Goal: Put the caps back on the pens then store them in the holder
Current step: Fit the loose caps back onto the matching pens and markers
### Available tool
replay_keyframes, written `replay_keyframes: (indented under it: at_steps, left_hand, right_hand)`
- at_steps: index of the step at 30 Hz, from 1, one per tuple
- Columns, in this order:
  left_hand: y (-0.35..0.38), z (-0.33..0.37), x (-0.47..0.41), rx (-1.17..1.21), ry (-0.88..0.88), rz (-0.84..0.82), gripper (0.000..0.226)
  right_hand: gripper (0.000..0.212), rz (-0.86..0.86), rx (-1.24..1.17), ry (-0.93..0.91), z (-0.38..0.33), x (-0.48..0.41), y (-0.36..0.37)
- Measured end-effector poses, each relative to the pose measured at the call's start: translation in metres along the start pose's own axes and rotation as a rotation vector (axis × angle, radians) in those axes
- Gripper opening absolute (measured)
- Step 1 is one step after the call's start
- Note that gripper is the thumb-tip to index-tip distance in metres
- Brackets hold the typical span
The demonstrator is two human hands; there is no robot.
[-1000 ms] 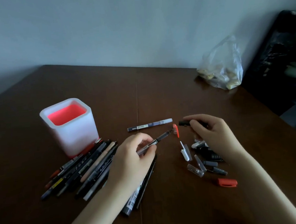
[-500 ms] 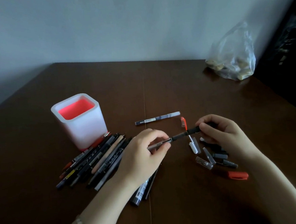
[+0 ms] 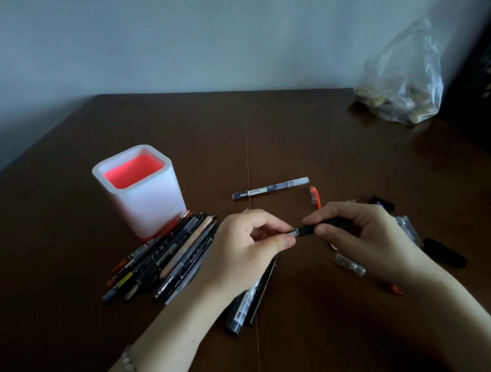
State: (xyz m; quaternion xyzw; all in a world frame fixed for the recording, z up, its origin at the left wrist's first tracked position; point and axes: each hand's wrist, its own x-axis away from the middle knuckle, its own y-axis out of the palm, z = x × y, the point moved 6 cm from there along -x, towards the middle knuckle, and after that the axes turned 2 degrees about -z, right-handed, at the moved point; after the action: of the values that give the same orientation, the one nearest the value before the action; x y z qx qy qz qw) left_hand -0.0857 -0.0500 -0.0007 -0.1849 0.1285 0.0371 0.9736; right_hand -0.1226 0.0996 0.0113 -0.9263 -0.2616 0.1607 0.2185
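The white square plastic holder stands on the brown wooden table, directly behind the loose pen pile; the clear plastic bag sits far right.

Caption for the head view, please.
Left hand holds a pen, right hand fits a black cap onto it; holder and loose pens nearby.

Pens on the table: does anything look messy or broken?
Nothing looks broken. The pens lie in a jumbled heap beside the holder, which shows no pens inside, and loose caps like the orange cap are scattered apart from them.
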Motion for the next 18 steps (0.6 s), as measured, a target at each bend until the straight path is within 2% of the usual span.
replay_keyframes:
  at_steps: [4,6,9,11,12,15,18]
  left_hand:
    - [-0.01,0.005,-0.005,-0.051,-0.035,-0.046,0.01]
    - [-0.016,0.009,-0.005,-0.183,0.031,-0.026,0.01]
    - [-0.03,0.011,-0.005,-0.404,0.172,0.166,0.02]
    - [-0.037,0.012,-0.003,-0.479,0.196,0.281,0.02]
    - [-0.037,0.013,-0.002,-0.513,0.187,0.281,0.016]
    - [-0.018,0.015,0.003,-0.595,0.123,0.091,0.004]
    - [0.005,0.012,0.009,-0.711,0.103,-0.06,0.013]
  right_hand:
    - [0.027,0.03,-0.027,-0.007,-0.002,-0.003,0.005]
    - [0.031,0.014,0.133,-0.016,-0.004,-0.008,0.007]
    - [0.027,0.118,0.437,-0.02,-0.005,-0.017,-0.016]
    - [0.022,0.225,0.546,0.027,-0.001,-0.023,-0.044]
    - [0.02,0.233,0.616,0.055,0.003,-0.027,-0.054]
    - [0.019,0.115,0.729,0.162,0.022,-0.047,-0.057]
    - [0.021,0.015,0.787,0.177,0.033,-0.073,-0.033]
